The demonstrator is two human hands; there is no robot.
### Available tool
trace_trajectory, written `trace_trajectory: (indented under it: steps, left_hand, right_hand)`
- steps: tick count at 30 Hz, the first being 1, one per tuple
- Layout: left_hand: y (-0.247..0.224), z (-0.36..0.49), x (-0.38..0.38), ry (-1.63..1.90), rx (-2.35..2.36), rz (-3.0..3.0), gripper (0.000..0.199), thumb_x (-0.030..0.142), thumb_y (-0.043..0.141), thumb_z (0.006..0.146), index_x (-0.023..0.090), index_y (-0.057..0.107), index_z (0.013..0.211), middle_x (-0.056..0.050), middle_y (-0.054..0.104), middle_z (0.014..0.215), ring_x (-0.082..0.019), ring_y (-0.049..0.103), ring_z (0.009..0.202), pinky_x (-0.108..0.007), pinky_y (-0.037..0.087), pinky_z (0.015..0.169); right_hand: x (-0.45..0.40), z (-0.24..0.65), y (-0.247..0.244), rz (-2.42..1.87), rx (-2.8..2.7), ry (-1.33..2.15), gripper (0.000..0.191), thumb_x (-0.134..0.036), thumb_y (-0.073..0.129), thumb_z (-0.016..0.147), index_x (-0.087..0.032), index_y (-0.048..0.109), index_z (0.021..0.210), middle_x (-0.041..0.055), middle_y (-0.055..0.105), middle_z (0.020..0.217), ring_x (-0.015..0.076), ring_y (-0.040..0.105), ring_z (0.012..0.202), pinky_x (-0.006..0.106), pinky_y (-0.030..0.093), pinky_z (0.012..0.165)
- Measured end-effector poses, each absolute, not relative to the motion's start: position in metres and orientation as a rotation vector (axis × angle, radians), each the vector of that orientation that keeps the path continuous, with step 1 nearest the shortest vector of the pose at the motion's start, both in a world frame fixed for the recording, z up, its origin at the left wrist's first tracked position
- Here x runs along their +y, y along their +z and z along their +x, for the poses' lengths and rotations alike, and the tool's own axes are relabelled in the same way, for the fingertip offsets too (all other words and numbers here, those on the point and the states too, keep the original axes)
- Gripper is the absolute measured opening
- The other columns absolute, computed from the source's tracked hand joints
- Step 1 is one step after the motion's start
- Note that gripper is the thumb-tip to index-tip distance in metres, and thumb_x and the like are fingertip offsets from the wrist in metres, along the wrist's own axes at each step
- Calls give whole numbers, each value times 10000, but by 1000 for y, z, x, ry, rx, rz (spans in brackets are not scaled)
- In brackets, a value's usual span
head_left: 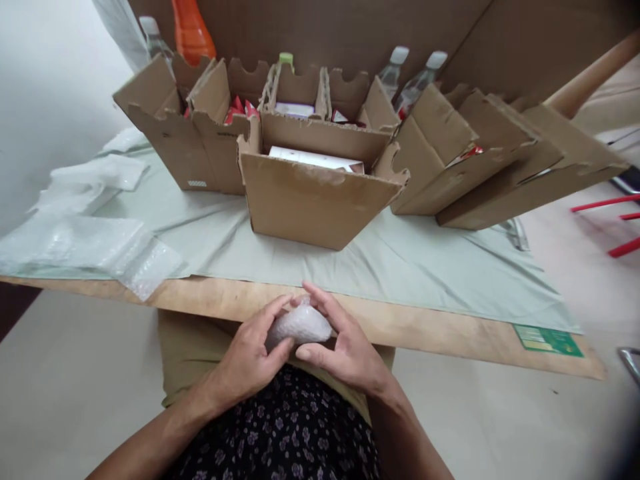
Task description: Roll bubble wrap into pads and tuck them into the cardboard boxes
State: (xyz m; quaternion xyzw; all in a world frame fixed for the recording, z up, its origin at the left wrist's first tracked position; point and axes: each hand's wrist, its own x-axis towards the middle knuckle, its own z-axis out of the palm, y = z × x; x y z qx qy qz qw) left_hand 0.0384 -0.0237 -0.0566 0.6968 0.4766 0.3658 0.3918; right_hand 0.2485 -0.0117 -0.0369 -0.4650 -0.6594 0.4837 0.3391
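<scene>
A bubble-wrapped bundle (303,325) is grasped between the left hand (257,347) and the right hand (349,348), above the lap at the near wooden edge (220,293) of the table. The thumbs lie on the near side of the bundle; the fingers curve around its flanks. To the left, sheets of bubble wrap (75,243) rest on a pale green cloth (425,267), one corner overlapping the wooden edge. Beyond the hands stands an open cardboard bin (315,203) containing a white carton (310,158). White-capped bottles (397,67) and an orange bottle (193,33) stand behind the rear bins (210,153).
</scene>
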Motion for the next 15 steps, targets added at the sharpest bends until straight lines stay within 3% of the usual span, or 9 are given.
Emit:
trace_trajectory:
  steps: [3,6,12,15]
  left_hand:
    - [-56,41,-17,936,1127,1953,677,165,636,924,287,420,1554,-75,753,1219,-227,755,1048,-393,633,971]
    - [-38,35,2,935,1027,2143,715,237,677,933,298,373,1578,-97,716,1277,-251,728,1124,-412,633,981]
    - [29,18,85,1334,1213,2578,607,215,690,930,240,491,1503,-149,589,1462,-328,557,1397,-537,472,1185]
    - [50,17,126,1433,1357,2650,524,235,687,914,223,569,1424,-130,619,1444,-356,539,1417,-566,438,1200]
  right_hand:
    - [-2,255,-25,-1250,-1839,1214,395,-374,720,896,-237,687,1266,82,763,1231,243,726,1091,380,581,958]
    - [6,266,-9,-1276,-1931,1110,195,-314,702,891,-227,731,1062,34,785,997,192,730,875,308,583,800]
    - [21,309,49,-1323,-1924,638,155,-344,773,869,-290,761,1014,-13,784,885,147,723,689,212,546,570]
    - [28,324,71,-1407,-1741,281,175,-426,743,905,-334,768,1052,4,781,872,171,691,615,253,496,472]
